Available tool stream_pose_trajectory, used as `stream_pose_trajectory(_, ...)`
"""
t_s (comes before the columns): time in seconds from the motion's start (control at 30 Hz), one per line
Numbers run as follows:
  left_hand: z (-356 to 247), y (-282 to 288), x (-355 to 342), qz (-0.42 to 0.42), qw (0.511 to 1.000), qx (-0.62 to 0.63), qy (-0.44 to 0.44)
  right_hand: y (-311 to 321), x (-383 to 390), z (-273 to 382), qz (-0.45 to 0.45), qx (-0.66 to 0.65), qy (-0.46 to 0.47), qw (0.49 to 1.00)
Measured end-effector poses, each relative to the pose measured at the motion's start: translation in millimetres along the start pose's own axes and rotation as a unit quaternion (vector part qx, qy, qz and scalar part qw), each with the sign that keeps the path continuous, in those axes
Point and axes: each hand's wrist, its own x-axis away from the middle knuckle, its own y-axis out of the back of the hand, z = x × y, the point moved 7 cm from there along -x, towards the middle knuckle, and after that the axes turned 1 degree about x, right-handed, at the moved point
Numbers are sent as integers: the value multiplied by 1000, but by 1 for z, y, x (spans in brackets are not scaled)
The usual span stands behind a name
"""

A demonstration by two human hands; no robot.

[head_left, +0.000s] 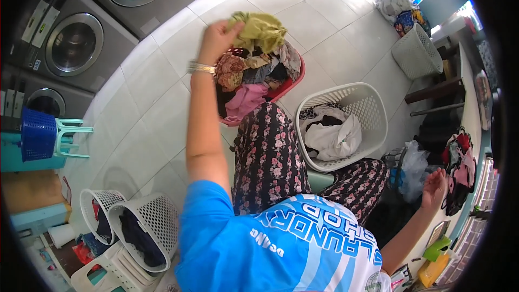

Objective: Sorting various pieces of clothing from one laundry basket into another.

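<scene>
My left hand [217, 40], stretched out ahead, is closed on a yellow-green cloth garment [259, 30]. The garment hangs bunched over a red basket [294, 86] heaped with mixed clothes, among them a pink piece [246, 103] and a brown patterned one [230, 71]. To the right of that basket, a white laundry basket [373, 119] holds white and dark clothes [338, 135]. My right hand [434, 189] is off to the right, fingers loosely apart with nothing visible in them. It is beside a pile of small red, pink and black clothes [459, 167] on a table.
Front-loading washers [74, 43] line the far left. A blue basket [39, 134] stands by a pale green stool [73, 136]. White baskets with dark clothes [154, 221] are at lower left. Another white basket [416, 54] and stuffed bags [397, 8] stand at far right.
</scene>
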Motion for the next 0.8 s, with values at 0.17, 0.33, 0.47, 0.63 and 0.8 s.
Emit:
stream_pose_trajectory(0.17, -176, 88, 41, -56, 936, -297, -179, -72, 5, -60, -23, 47, -27, 998)
stream_pose_trajectory(0.33, -233, 8, 122, -3, 967, -72, -244, -196, 53, -172, 110, 49, -147, 982)
stream_pose_trajectory(0.47, -251, -101, 199, 244, 944, 124, -182, -282, 122, -233, 268, -92, -397, 873)
stream_pose_trajectory(0.63, -248, -137, 231, 281, 925, 250, -53, -293, 102, -210, 244, -39, -278, 928)
stream_pose_trajectory(0.8, -208, -138, 219, 284, 879, 363, 123, -240, 48, -134, 158, 52, -7, 986)
